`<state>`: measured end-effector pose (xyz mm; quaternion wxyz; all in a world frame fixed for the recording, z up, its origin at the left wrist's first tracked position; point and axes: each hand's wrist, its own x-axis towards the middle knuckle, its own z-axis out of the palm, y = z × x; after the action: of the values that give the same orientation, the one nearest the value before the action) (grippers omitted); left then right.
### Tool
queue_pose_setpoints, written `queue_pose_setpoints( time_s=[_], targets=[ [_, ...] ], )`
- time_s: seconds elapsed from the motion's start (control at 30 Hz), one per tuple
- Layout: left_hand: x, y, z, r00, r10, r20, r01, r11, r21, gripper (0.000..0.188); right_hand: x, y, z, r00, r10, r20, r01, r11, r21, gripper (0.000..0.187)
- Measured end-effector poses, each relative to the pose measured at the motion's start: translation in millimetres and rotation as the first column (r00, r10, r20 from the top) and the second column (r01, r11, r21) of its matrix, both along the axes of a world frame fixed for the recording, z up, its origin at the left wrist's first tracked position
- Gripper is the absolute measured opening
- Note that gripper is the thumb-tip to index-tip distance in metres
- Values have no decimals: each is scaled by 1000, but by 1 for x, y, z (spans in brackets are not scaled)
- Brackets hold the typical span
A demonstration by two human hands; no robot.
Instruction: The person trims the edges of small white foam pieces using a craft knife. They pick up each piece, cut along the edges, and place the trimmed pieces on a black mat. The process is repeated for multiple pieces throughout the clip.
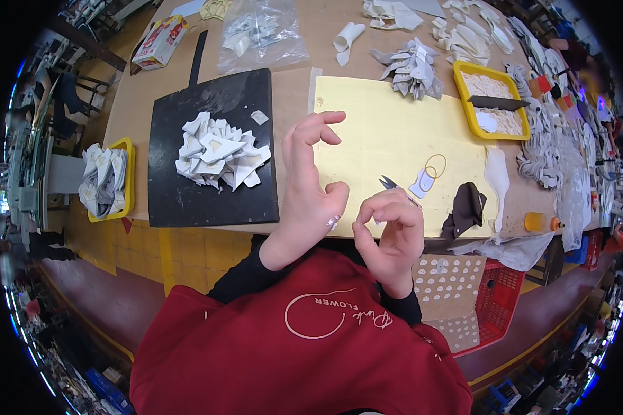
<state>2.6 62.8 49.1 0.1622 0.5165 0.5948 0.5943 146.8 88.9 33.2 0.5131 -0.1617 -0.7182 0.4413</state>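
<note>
My left hand (309, 176) is raised over the near edge of the table, fingers bent but apart, gripping nothing. Small white bits (333, 222) cling to the heel of its palm. Close by on the right, my right hand (394, 235) has its thumb and forefinger curled together; whether a tiny piece is pinched there is too small to tell. Dark pointed blades (387, 182) stick out behind it, and I cannot tell whether it holds them. Beyond it on the yellow sheet (381, 131) lie a white tag (420, 184) and a tan ring (435, 166).
White cut pieces (218, 152) are heaped on a black board (166, 187) at left. Yellow trays (129, 180) (495, 136) hold more pieces at both sides. Dark brown fabric (466, 209) and an orange bottle (541, 222) lie right; a red crate (495, 304) stands below.
</note>
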Motion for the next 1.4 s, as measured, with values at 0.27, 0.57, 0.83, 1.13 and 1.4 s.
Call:
queue_pose_setpoints(
  time_s=[0.27,0.57,0.83,1.13,1.4],
  targets=[
    [2,0,-2,999,31,-35,-32,999,-13,52,-8,-2,-1,998,-25,61,17,993,118,43],
    [-2,-1,-7,996,84,29,-82,995,-51,51,-8,-8,5,992,28,120,-43,992,123,48],
    [0,-1,-7,994,108,-24,-108,994,-15,50,-13,-13,-6,993,-93,70,94,996,-7,41],
    [0,-2,-6,989,139,-49,-140,990,-22,48,-15,-16,3,996,-90,28,90,996,-26,41],
    [-1,-2,-7,933,219,-287,-236,972,-25,49,-19,-14,4,978,-128,164,108,986,127,44]
  ],
)
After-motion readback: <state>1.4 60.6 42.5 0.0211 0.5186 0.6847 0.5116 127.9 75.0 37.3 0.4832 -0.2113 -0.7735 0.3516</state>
